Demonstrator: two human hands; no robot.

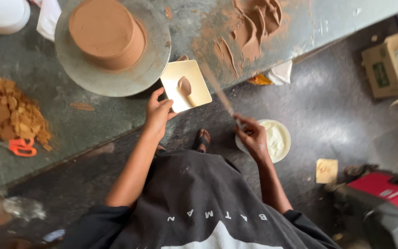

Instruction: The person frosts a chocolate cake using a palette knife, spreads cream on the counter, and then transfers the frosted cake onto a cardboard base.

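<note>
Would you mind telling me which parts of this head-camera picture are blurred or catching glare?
Head view: the thin stick in the right hand is smeared by motion; the left hand holding the cream square tile is sharp; glare sheens the dark floor; the red machine looks soft.

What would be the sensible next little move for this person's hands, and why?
Probably bring the thin stick in the right hand down to the clay dab on the cream square tile, which the left hand steadies at the table edge.
</note>
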